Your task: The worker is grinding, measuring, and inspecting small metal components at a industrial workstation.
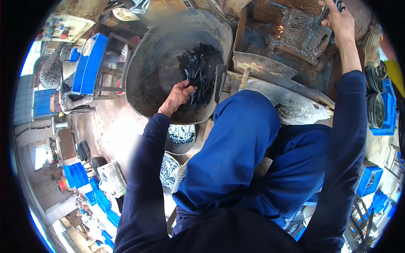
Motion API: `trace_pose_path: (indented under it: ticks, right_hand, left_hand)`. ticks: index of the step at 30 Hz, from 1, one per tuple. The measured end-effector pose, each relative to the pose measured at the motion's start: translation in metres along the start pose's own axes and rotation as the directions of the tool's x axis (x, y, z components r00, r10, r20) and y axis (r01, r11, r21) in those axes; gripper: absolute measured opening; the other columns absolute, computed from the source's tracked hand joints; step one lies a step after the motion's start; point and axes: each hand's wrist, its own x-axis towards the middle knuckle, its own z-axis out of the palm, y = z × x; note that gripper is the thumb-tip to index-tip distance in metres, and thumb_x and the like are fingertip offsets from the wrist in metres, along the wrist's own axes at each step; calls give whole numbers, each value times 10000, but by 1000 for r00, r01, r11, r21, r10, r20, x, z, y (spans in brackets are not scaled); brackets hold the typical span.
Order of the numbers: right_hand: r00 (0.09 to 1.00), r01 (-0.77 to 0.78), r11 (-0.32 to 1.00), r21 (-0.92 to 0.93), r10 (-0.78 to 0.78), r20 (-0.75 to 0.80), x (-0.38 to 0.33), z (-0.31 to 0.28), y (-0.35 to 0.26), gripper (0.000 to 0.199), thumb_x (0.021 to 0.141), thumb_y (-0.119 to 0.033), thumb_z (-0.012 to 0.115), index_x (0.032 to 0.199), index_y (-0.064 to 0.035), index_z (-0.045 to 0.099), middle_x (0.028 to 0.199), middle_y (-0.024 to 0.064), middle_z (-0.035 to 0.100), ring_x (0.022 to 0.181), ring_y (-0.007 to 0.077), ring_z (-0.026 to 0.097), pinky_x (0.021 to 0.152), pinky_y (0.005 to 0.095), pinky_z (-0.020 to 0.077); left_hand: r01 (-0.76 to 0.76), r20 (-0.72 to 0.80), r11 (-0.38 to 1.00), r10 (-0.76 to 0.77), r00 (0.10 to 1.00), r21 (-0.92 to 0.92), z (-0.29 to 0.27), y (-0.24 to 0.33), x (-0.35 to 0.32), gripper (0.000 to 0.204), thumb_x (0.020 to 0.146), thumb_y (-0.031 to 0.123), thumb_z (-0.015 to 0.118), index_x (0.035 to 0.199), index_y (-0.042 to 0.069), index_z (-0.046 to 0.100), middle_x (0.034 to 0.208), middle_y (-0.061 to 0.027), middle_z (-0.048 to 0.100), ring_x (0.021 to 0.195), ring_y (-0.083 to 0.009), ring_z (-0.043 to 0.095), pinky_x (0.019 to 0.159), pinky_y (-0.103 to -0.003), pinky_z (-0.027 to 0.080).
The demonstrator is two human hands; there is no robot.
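Observation:
My left hand (180,96) is inside a large round metal tub (145,90). Its fingers are closed at the edge of a heap of dark, thin metal strips (203,67), pinching one of them. At the upper right my right hand (341,22) is wrapped round a dark, narrow metal thing (333,9) that runs partly out of the picture; its exact kind cannot be made out. Below that hand lies a rough, crusted metal block (301,36) in a rusty, wet-looking tray (257,55). Small orange glints (279,30) show by the block's left side.
Two buckets of shiny metal pieces, the upper one (182,145) below the tub, stand beside my left knee. A worn metal sheet (287,99) lies before my knees. Blue crates (89,65) stand at the left, more blue bins (383,109) with round dark parts at the right.

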Motion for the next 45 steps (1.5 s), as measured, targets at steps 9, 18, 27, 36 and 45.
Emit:
trace_pose_path:
  ticks: [9,18,27,36,45]
  right_hand:
    - [999,22,999,43,-23,24,-2,2,-3,284,966,-281,641,1119,-45,600,841,48,648,570,113,562,423,263,483]
    - [1000,-11,1000,-10,11,-9,-7,4,-10,295,980,-245,623,1173,-25,587,847,55,649,579,115,563,438,264,487]
    - [1000,-14,999,45,13,19,-10,11,-11,280,980,-250,624,1147,-27,598,848,55,650,593,115,573,449,276,496]
    - [1000,-9,999,40,9,9,-1,2,-4,287,972,-260,636,1136,-28,600,872,69,669,590,121,578,443,278,495]
    - [999,-8,997,73,5,33,-1,1,-4,240,969,-249,635,1074,-35,600,844,65,661,566,112,566,424,265,480]
  left_hand:
    - [-195,-128,980,191,973,-23,4,15,3,55,945,144,631,960,91,627,801,27,660,491,-30,395,439,-206,289]
    - [-156,-79,979,146,986,-129,-7,60,-17,85,921,160,659,966,89,651,781,20,666,511,-8,399,449,-181,274]
    - [-319,-119,946,311,943,-61,8,93,-30,43,944,161,616,961,123,606,720,54,549,543,-36,409,499,-200,312]
    - [-248,-6,959,249,968,-137,36,141,-45,92,957,158,581,979,71,602,675,30,462,522,-58,362,488,-222,277]
    - [-362,21,917,370,929,-169,47,168,-55,324,969,249,419,1051,-6,600,722,-3,458,575,-92,351,534,-240,294]
